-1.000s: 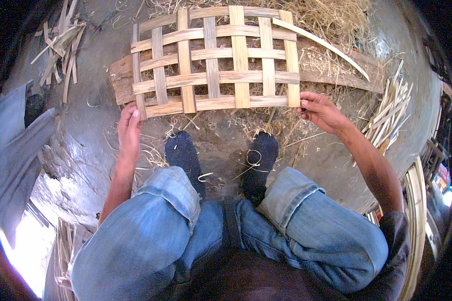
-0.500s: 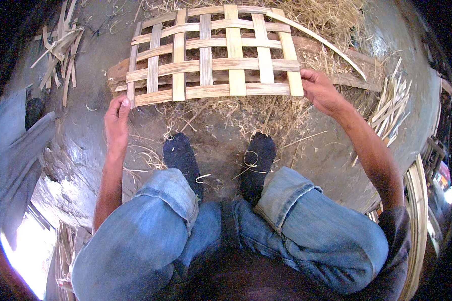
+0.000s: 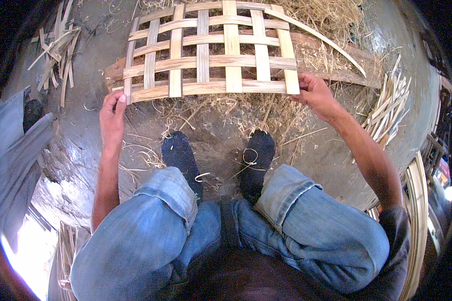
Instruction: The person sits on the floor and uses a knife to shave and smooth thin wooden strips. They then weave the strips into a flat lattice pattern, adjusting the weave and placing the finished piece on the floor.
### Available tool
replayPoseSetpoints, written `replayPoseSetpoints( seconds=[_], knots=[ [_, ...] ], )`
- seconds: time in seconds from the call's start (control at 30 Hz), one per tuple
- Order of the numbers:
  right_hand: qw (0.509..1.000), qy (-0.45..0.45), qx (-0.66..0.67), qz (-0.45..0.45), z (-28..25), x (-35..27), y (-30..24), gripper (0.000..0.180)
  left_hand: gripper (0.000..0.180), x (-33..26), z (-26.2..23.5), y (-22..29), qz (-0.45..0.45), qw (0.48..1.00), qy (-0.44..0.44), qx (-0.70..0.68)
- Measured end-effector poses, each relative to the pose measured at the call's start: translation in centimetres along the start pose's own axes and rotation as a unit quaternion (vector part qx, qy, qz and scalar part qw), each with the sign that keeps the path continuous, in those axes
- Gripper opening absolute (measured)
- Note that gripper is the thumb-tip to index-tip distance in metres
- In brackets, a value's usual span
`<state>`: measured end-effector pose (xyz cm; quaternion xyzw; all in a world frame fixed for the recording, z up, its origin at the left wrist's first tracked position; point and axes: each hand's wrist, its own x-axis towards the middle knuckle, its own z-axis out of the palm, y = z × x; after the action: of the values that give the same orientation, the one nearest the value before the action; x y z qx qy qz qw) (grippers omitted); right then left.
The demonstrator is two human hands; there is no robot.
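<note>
A woven lattice panel [image 3: 232, 45] of flat, pale bamboo-like strips spans the space beyond my feet, with square gaps between its strips. At its near left corner my left hand [image 3: 112, 113] is closed, the thumb pressed beside the edge strip. My right hand [image 3: 319, 99] pinches the near right corner between thumb and fingers; some fingertips are hidden behind the strip. One long, curved strip [image 3: 320, 37] sticks out of the panel's far right corner and slants down to the right.
Under the panel lies a wooden plank [image 3: 354, 79] strewn with shavings. Curly shavings [image 3: 326, 11] heap up at the back. Loose strips lie in piles at the far left [image 3: 60, 45] and on the right [image 3: 386, 108]. My dark-socked feet [image 3: 182, 153] stand between panel and knees.
Both hands and the panel have shifted slightly left and a little farther away. My right fingers have moved slightly at the near right corner.
</note>
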<state>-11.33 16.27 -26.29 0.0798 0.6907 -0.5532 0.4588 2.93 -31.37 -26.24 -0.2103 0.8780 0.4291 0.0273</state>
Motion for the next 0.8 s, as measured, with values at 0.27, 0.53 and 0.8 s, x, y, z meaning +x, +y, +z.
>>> replayPoseSetpoints(
  seconds=[0.27,0.53,0.8],
  knots=[
    [0.999,-0.018,-0.012,0.033,0.8,-0.7,0.5,0.035,0.031,0.5,-0.2,0.2,0.043,0.998,0.009,0.035],
    [0.987,-0.013,-0.16,0.018,0.6,-1.1,-0.7,0.03,0.032,0.7,-0.6,0.9,0.054,0.997,0.0,0.05],
    [0.999,0.041,-0.003,0.034,0.2,-1.0,-1.0,0.021,0.032,0.8,-0.5,1.0,0.031,0.996,-0.013,0.086]
  ],
)
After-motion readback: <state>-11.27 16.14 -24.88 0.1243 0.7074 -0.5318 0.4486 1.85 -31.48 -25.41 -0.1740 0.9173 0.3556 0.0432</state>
